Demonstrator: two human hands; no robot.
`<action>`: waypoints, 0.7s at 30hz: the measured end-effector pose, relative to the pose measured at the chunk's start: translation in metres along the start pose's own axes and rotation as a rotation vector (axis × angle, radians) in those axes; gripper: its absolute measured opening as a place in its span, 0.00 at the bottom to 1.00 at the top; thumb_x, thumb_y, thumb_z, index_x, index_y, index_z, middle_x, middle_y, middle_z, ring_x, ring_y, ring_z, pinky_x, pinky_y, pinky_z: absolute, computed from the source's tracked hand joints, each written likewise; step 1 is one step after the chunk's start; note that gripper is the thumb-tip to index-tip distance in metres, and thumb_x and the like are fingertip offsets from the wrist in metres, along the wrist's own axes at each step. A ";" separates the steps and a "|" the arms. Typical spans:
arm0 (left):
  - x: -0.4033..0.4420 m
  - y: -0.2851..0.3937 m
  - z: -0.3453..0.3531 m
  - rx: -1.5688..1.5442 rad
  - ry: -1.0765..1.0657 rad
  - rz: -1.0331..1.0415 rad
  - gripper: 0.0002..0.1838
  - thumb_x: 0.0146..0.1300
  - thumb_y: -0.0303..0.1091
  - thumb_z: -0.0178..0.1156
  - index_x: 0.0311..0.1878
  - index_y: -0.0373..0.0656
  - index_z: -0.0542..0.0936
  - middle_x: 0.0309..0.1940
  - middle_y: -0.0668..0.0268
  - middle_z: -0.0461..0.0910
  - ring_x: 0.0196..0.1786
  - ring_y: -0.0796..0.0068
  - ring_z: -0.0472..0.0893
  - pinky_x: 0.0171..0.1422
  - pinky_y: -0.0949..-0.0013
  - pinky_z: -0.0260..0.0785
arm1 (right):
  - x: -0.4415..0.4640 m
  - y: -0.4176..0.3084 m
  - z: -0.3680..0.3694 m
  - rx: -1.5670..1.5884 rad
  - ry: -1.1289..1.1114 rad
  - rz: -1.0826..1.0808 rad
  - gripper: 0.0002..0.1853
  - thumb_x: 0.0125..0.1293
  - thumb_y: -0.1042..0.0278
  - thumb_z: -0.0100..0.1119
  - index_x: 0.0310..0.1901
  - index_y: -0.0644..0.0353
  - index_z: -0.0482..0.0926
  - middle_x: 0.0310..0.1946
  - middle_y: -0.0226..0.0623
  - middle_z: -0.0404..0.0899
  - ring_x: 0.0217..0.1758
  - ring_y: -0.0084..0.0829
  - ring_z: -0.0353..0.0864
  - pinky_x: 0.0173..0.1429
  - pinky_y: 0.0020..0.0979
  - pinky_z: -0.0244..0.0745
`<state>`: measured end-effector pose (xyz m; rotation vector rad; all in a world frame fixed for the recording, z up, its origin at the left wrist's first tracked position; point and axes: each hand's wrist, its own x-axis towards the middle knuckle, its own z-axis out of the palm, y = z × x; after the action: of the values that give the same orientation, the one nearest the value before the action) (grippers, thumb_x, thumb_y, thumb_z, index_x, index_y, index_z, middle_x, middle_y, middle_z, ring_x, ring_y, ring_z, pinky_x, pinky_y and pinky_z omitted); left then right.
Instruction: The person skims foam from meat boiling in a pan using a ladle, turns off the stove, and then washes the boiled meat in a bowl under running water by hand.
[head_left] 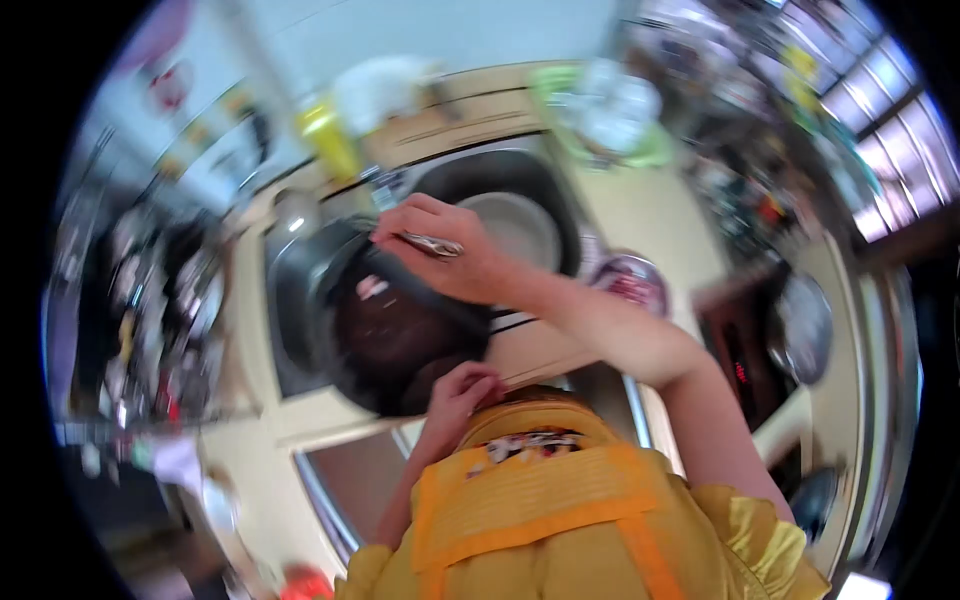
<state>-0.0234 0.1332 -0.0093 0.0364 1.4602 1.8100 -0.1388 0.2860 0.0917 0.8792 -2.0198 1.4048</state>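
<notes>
A large round black pan (395,345), dark brown inside, rests over the left sink basin and its front edge. My left hand (462,400) is at the pan's near right rim, its fingers curled closed against it; blur hides the exact grip. Over the pan's far right side, my right hand (435,245) is closed with a slim silvery metal utensil handle (432,244) sticking out of it. The utensil's other end is hidden. Behind that hand, a pale round bowl or basin (512,232) sits in the right sink basin (490,170).
A yellow bottle (330,140) stands behind the sink. A green tray (655,148) with clear items is at the back right. On the counter is a bowl with reddish-purple contents (630,283). Farther right, a metal pan (803,328) sits by a dark cooktop (735,355). A utensil-filled rack (150,310) is left.
</notes>
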 end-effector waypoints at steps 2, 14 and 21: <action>0.011 -0.001 0.013 0.070 -0.107 -0.033 0.06 0.64 0.27 0.53 0.42 0.37 0.74 0.36 0.61 0.79 0.40 0.74 0.79 0.49 0.72 0.72 | -0.022 -0.025 -0.037 0.608 0.442 0.477 0.06 0.64 0.74 0.52 0.39 0.68 0.73 0.35 0.40 0.77 0.39 0.30 0.80 0.46 0.30 0.79; 0.068 -0.021 0.146 0.303 -0.539 -0.217 0.07 0.64 0.28 0.52 0.42 0.37 0.75 0.36 0.60 0.80 0.35 0.78 0.77 0.42 0.76 0.69 | -0.238 -0.270 -0.272 -0.037 1.355 0.430 0.08 0.64 0.67 0.50 0.36 0.64 0.71 0.37 0.43 0.75 0.37 0.48 0.82 0.45 0.38 0.81; 0.073 -0.031 0.189 0.360 -0.618 -0.245 0.07 0.64 0.29 0.53 0.42 0.38 0.75 0.35 0.61 0.80 0.34 0.78 0.78 0.41 0.77 0.69 | -0.337 -0.309 -0.332 -0.665 1.515 0.441 0.09 0.64 0.70 0.50 0.33 0.71 0.72 0.32 0.41 0.74 0.29 0.39 0.81 0.38 0.32 0.81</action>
<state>0.0341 0.3301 -0.0035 0.5275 1.2464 1.1719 0.3324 0.5937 0.1409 -0.8039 -1.1971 0.8789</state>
